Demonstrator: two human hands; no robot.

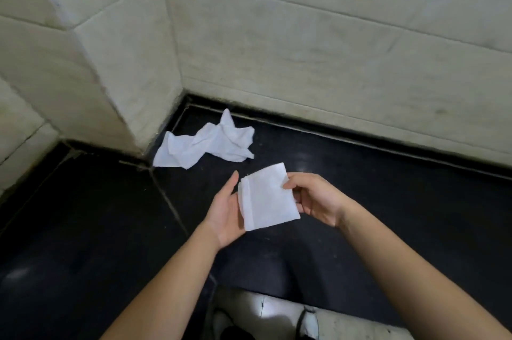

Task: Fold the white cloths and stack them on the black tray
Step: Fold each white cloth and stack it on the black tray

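A folded cloth (pixel 267 198) lies against the flat left hand (pixel 225 215); the right hand (pixel 313 198) pinches its edge. Soft and light (apt to unfold), it probably wants holding at the layered corners.

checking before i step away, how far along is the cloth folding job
Done: one folded cloth, a small square. In hand: the right hand pinches its edge and the left hand lies flat against it. Left: the crumpled cloth by the wall is unfolded, and no stack is in view.
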